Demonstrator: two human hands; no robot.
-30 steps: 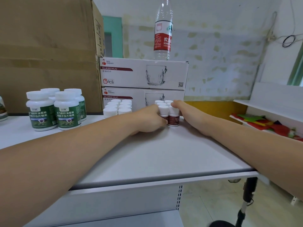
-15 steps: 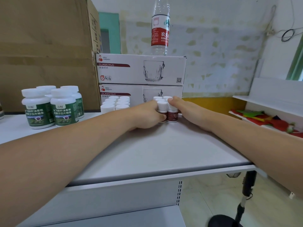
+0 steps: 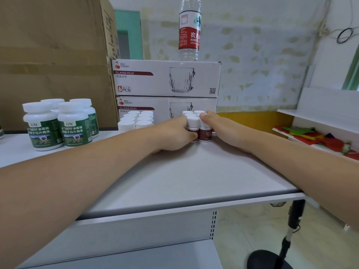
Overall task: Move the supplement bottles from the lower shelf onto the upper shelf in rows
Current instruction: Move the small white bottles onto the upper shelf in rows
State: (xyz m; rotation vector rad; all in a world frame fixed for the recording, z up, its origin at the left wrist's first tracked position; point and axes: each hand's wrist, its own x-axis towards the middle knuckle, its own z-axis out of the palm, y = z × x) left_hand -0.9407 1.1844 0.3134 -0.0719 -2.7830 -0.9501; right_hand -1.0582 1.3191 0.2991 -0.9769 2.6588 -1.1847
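Note:
A cluster of small supplement bottles (image 3: 205,133) with white caps and dark red labels stands in two short rows on the upper shelf (image 3: 194,177), against the lower mug box. My left hand (image 3: 174,135) is curled against the cluster's left side, thumb on the front bottle. My right hand (image 3: 223,129) lies flat along the right side, fingers touching the caps. To the left stands another group of small white-capped bottles (image 3: 136,121). The lower shelf (image 3: 145,255) shows only as a bare strip at the bottom.
Several large green-labelled bottles (image 3: 58,125) stand at the left. Two stacked glass mug boxes (image 3: 165,78) carry a water bottle (image 3: 189,30). A big cardboard box (image 3: 54,55) fills the back left. A side shelf with coloured items (image 3: 320,136) is on the right.
Both hands stay pressed on the sides of the red-labelled bottles; my left hand has curled slightly tighter against them. The view has shifted a little.

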